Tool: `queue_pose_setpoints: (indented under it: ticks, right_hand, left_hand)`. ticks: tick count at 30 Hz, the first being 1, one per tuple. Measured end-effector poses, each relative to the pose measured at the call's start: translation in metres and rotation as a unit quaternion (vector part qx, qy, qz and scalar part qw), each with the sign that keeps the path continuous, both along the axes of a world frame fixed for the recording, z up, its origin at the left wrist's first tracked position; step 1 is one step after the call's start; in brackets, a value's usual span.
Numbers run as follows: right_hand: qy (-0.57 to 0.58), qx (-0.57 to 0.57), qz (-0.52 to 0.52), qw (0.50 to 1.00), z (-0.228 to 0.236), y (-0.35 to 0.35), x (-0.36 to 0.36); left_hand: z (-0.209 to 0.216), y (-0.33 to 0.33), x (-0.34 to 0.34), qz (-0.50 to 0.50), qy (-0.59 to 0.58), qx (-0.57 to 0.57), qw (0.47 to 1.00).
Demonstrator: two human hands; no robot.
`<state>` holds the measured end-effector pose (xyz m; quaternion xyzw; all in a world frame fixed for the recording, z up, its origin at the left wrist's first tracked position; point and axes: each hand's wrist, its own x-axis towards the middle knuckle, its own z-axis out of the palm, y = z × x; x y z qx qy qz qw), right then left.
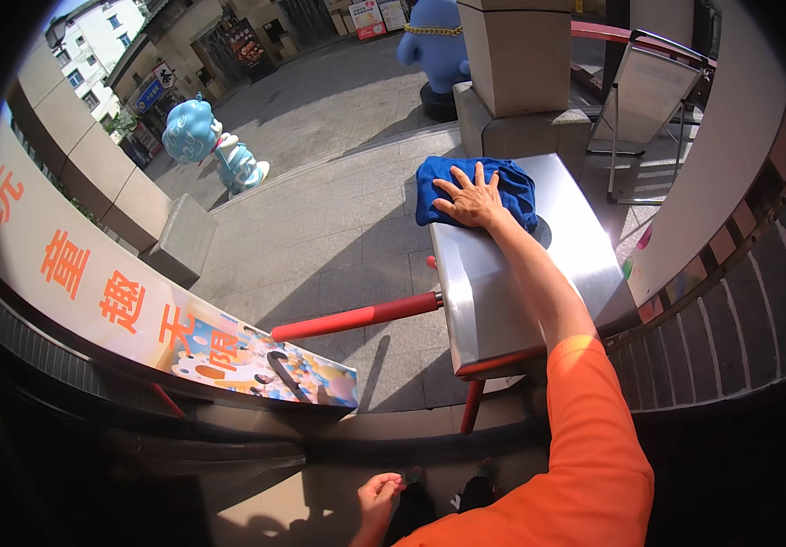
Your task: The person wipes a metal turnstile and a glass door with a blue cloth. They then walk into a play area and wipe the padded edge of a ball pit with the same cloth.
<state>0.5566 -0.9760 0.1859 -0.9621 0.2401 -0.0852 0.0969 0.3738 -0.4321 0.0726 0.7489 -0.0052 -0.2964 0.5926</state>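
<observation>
My right hand (475, 197) lies with spread fingers on a folded blue cloth (429, 210). Its palm presses the cloth against the far left part of a shiny steel turnstile top (493, 301). Bright sun glares off the metal beside my forearm. A round dark spot (544, 232) on the top shows partly from behind my arm. From the cabinet's left side a red turnstile bar (356, 317) sticks out across the passage. Low at the bottom, near my body, my left hand (379, 497) hangs with curled fingers, apart from the turnstile, and no object shows in it.
A printed white panel (138, 292) borders the passage on the left. Beyond stand a light-blue cartoon statue (220, 146), a darker blue figure (434, 55) and a stone pillar (511, 64). A folding sign frame (648, 100) stands right of the pillar, with a curved white wall nearer.
</observation>
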Motion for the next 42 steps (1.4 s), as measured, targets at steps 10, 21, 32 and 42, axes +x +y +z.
queue_pose_setpoints:
  ticks: [10, 21, 32, 42]
  right_hand:
    - [0.039, -0.006, -0.185, 0.982, -0.009, -0.048, -0.139]
    - [-0.08, -0.131, 0.067, 0.986, -0.008, 0.097, -0.246]
    - [-0.345, 0.056, 0.119, 0.929, -0.032, 0.231, -0.196]
    - [-0.007, 0.989, -0.078, 0.124, -0.13, 0.524, -0.17]
  left_hand:
    - [-0.012, 0.008, -0.031, 0.034, 0.128, 0.012, 0.991]
    - [-0.015, -0.018, -0.033, -0.12, 0.132, -0.021, 0.984]
    - [-0.025, 0.056, -0.045, -0.027, 0.128, -0.044, 0.99]
    - [-0.029, 0.223, -0.03, 0.168, 0.132, -0.111, 0.971]
